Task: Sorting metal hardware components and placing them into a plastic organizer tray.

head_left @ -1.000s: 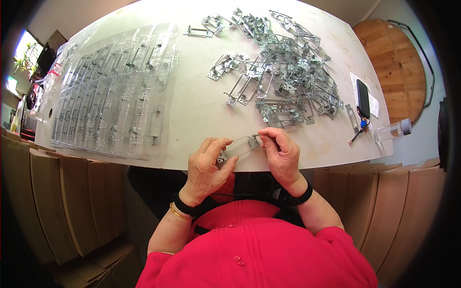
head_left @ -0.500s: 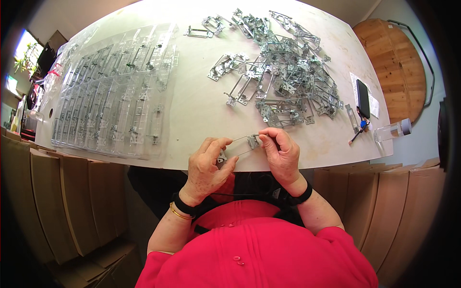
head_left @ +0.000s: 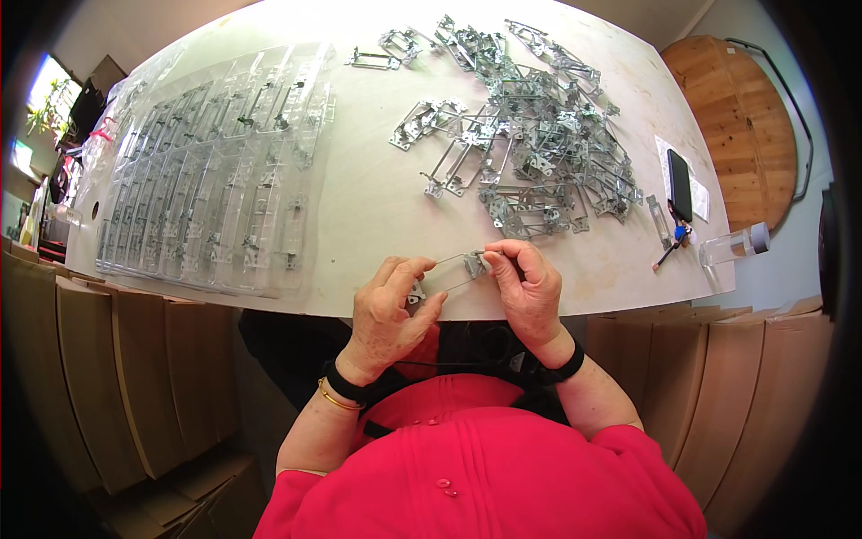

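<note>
Between my hands, just above the table's front edge, is a metal bracket assembly (head_left: 473, 265) made of small plates joined by thin rods. My left hand (head_left: 388, 310) grips its left end, fingers and thumb curled round a plate that is partly hidden. At the other end, my right hand (head_left: 530, 287) pinches the right plate between thumb and fingers. Beyond my hands lies a large heap of similar metal brackets (head_left: 548, 135). To the left, a clear plastic tray (head_left: 310, 180) holds rows of such brackets in its compartments.
A white table (head_left: 359, 225) spans the view. At its right lie a black phone (head_left: 679, 184) on paper, a small blue-and-black object (head_left: 680, 235), a lone bracket (head_left: 659, 221) and a clear bottle (head_left: 732, 244) on its side. Cardboard boxes (head_left: 126, 377) stand below both sides.
Almost nothing differs. Both hands keep their hold on the bracket assembly and have shifted only very slightly.
</note>
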Demonstrator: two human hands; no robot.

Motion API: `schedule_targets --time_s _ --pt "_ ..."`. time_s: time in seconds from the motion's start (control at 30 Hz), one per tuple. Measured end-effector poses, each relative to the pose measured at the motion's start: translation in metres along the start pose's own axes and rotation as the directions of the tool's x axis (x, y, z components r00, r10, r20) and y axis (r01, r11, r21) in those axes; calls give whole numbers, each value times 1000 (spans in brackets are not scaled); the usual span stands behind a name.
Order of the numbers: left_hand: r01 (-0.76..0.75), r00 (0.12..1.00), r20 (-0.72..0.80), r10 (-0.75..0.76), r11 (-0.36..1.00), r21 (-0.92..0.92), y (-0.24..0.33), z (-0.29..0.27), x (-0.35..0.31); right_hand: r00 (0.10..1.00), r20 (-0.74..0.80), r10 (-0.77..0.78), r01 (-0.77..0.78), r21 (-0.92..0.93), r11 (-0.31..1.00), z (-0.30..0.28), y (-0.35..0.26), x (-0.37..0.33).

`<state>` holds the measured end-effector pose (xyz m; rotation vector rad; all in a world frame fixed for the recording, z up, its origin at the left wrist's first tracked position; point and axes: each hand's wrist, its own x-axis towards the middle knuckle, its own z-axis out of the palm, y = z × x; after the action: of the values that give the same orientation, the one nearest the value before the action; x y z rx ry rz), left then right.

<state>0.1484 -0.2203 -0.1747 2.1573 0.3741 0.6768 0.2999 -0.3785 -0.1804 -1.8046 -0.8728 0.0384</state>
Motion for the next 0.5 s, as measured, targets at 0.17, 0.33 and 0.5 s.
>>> schedule_targets --time_s 0.17,0.33,0.5 --pt "3 1000 0 -3 1000 3 0 0 0 1000 -6 3 -3 34 999 2 0 0" --pt "-4 1000 -5 4 1000 8 0 1 0 1000 -8 14 -13 66 998 2 0 0" --pt "-14 1000 -10 14 1000 7 0 1 0 1000 -6 -11 11 -6 1000 1 0 0"
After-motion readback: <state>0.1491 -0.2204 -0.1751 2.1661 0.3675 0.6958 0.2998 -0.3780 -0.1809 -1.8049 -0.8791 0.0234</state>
